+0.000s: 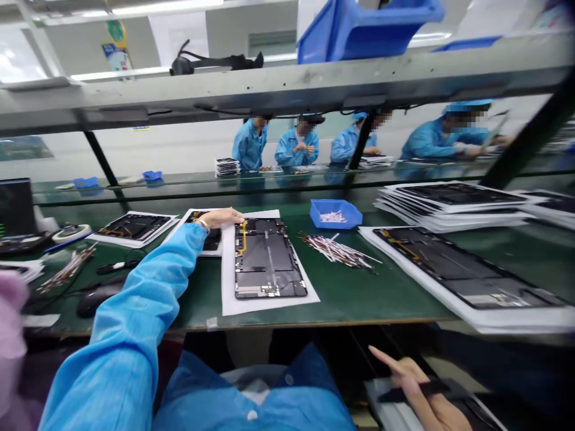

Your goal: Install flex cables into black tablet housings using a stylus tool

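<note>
My left hand [221,217] reaches forward in a blue sleeve and rests on the top left corner of an open dark tablet chassis [267,258] that lies on a white sheet [269,302] on the green bench. Its fingers lie fairly flat on the chassis edge. My right hand [415,389] is low, below the bench edge at the lower right, with fingers stretched out over a dark flat piece [417,390] on a stack of trays; whether it grips that piece is unclear.
A blue bin [335,213] of small parts and a heap of thin strips [336,250] lie right of the chassis. Stacked chassis trays [453,206] fill the right side, another chassis [467,272] nearer. More chassis [135,227], a tape roll [72,232] and a mouse [94,299] sit left. Several people in blue work beyond.
</note>
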`<state>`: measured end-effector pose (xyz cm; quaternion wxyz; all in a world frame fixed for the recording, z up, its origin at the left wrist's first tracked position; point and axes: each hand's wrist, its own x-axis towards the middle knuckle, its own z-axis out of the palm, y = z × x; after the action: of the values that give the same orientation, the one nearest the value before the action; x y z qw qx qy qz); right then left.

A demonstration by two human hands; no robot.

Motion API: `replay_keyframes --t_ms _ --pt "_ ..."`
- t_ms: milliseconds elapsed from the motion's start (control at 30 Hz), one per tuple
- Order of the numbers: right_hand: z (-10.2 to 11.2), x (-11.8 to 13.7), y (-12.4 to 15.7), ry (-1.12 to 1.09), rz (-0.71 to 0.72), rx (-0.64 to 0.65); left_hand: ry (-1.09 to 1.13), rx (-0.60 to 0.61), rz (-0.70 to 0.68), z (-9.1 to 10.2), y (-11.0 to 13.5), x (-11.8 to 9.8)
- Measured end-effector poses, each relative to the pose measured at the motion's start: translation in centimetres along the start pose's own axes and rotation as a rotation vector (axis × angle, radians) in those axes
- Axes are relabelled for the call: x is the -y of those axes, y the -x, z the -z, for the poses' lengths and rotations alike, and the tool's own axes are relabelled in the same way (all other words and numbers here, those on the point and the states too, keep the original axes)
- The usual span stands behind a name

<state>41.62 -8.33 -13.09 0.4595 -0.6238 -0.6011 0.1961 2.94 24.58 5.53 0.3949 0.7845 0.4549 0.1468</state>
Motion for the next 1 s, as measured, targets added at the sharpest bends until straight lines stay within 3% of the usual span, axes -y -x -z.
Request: replay_keyframes --t_ms 100,267,400,500,600,667,833,1000 --pt "0.8 2.1 -0.6 -0.071 -0.053 -0.004 -0.117 0.009 -0.028 0.4 -1.2 0.5" --pt "0.8 5.5 -2.8 -0.492 -0.042 -0.09 -0.332 -0.08 -0.11 -0.1 -1.4 -0.6" --pt "0.1 7.4 -6.2 -0.673 0.097 -0.038 -0.492 -0.06 -0.291 -3.9 -0.5 -3.7" --pt "-0.8 8.1 -8.7 -0.593 0.156 -0.047 -0.808 -0.021 -0.59 -8.1 -0.8 -6.2" --pt "-1.7 8.6 -9.9 -0.464 0.143 -0.066 -1.027 -0.001 -0.912 -11.8 -2.8 -8.0" --pt "-2.0 8.8 -10.1 -0.419 0.12 -0.076 -1.074 -0.003 -1.048 -13.5 -4.9 -8.8" --pt "-1.9 9.0 -10.0 -0.43 0.093 -0.091 -1.093 0.054 -1.176 -15.5 -9.8 -10.3" --pt "-1.9 8.8 -9.9 -0.487 0.073 -0.084 -1.091 0.111 -1.238 -17.0 -11.7 -10.6"
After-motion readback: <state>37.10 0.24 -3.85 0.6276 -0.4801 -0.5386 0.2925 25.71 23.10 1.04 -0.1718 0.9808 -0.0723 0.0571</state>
